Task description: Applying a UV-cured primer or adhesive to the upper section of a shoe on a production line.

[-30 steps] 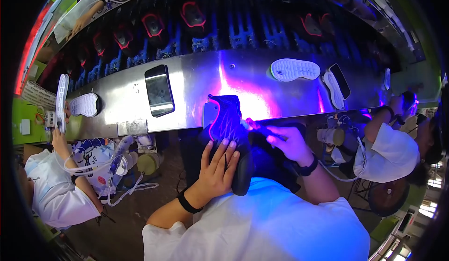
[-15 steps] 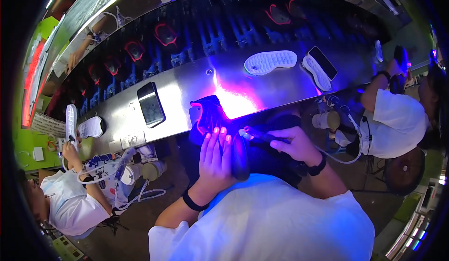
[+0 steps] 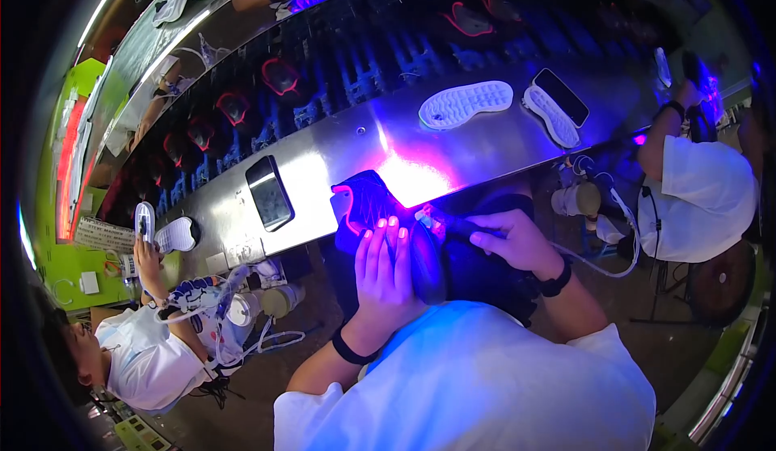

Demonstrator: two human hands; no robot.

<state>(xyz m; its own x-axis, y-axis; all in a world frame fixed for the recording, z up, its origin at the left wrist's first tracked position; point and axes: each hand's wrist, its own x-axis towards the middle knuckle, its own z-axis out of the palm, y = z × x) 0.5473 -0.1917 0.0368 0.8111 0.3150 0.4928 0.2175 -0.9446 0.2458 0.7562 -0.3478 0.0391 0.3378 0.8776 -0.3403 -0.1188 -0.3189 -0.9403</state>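
Left hand [image 3: 385, 283] on one shoe [image 3: 365, 195]; one brush [image 3: 437, 224], probably, in right hand [image 3: 515, 246].

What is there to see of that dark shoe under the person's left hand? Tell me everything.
The dark shoe looks black under blue-violet light, with a glowing pink-red line along its collar. Its collar end lies by the edge of the metal bench; its smooth, rounded other end points toward the person. The left hand lies across it, fingers extended, hiding its middle. A brush-like tool in the right hand meets its outline; contact is unclear.
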